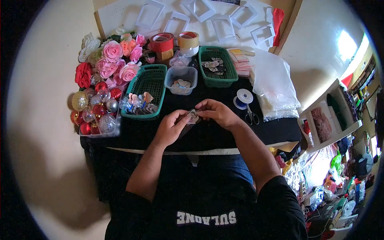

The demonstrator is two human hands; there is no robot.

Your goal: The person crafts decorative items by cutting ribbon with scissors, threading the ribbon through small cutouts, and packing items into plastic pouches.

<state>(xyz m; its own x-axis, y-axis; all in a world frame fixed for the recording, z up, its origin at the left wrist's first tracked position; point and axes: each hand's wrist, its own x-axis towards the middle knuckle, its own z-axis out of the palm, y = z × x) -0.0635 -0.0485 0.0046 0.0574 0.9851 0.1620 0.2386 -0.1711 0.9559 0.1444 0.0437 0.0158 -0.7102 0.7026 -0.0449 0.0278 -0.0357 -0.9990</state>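
Observation:
Above the front part of the black-covered table (224, 138), both hands meet at one small pale piece (193, 117). My left hand (173, 127) is closed on its left side, with thumb and fingers pinched. From the right, my right hand (218, 113) pinches at the piece's upper edge. Fingers hide part of the piece, and its exact shape is hard to tell. Beyond the hands stands a clear tub (181, 75) with pale flat pieces. A green basket (160, 106) with wrapped heart-like pieces is to the left, and another green basket (219, 83) holds patterned pieces.
Ornaments (107, 123) and artificial flowers (113, 51) fill the left side. Tape rolls (162, 43) stand at the back. Scissors (252, 116) and a ribbon spool (244, 96) lie right of my right hand, beside plastic bags (276, 84). White frames (223, 29) are at the far edge.

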